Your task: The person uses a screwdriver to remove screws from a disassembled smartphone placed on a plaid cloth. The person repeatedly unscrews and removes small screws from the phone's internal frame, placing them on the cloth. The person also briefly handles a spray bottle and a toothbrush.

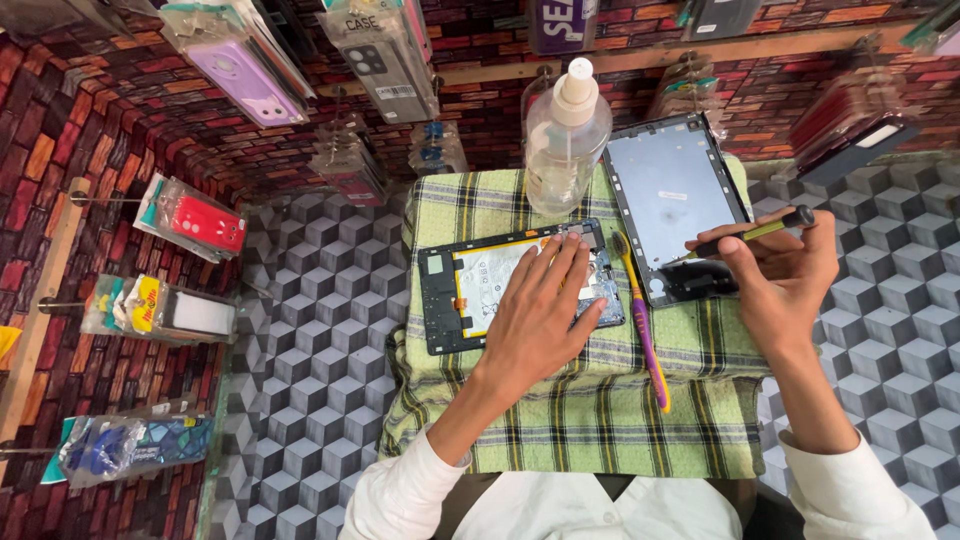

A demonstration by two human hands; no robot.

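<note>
An opened tablet with its insides showing lies on a green checked cloth. My left hand rests flat on its right half, fingers spread, holding nothing. My right hand grips a thin yellow and black screwdriver, whose tip points left toward the lower edge of the tablet's removed back cover. That cover lies to the right of the tablet, inner side up.
A purple and yellow toothbrush lies between the tablet and the cover. A clear spray bottle stands behind them. Packaged phone cases hang on the brick-patterned wall at left and above. A cube-patterned surface surrounds the cloth.
</note>
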